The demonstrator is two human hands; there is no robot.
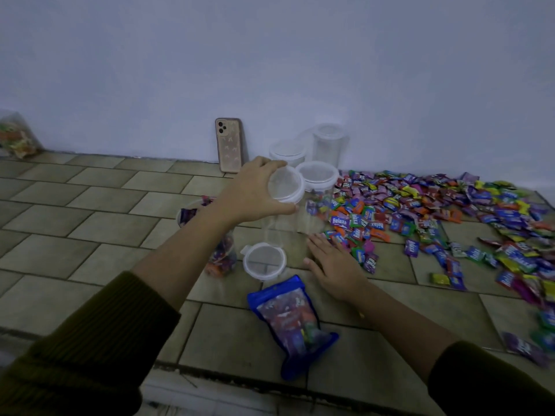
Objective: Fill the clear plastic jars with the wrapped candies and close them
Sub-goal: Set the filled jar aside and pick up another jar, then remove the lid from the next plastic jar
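Head view suggests the task is at an early stage. One jar (223,258), partly hidden behind the left forearm at centre left, looks packed with candies and seems to have no lid. A loose lid (264,262) lies flat on the tiled floor (90,205) just right of it and is probably its own.

The left hand (255,190) has its fingers curled round the white-rimmed lid (285,183) of a tall empty jar (279,228) at frame centre. A second lidded jar (317,177) touches it on the right, and its contents cannot be told apart from the candies seen through it. Two more lidded jars (287,151) (329,142) wait by the wall, apparently empty. So most of the filling and closing is likely still ahead.

The right hand (333,265) lies flat with its fingers straight, holding nothing, at the near edge of the wrapped candies (435,211) spread across the right of the frame.

The jars are thin, clear, smooth cylinders. Their round lids have a pale rim and a small tab. The candies are small, flat, glossy pillows, and a crinkly blue bag (295,322) lies at lower centre.
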